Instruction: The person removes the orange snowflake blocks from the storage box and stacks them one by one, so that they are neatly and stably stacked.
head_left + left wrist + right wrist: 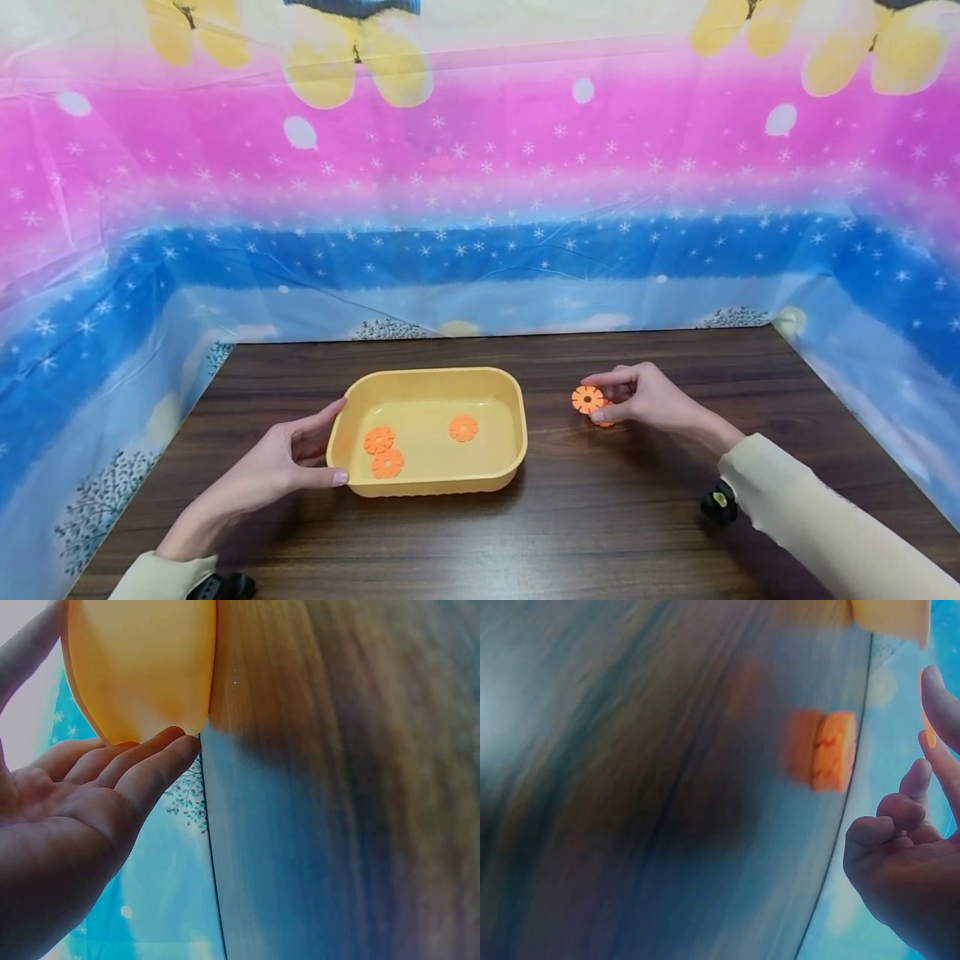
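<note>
A yellow plastic basin point(427, 485) stands on the table with several orange flower-shaped discs lying flat in it. Two of these discs point(387, 464) lie together at its left, and a third disc point(463, 428) is towards the right. My left hand point(273, 467) spans the basin's left end, its long, nearly straight fingers and thumb touching the wall. To the basin's right, my right hand point(652, 400) pinches one orange disc point(587, 399) by its edge between thumb and forefinger. Beneath it, a short stack of orange discs point(834, 751) sits on the table, partly hidden by the thumb in the head view.
The dark wood-grain table point(555, 542) reaches back to a printed cloth point(480, 250) hanging behind and at both sides. A black band point(720, 504) is on the right wrist, another black band point(221, 587) on the left.
</note>
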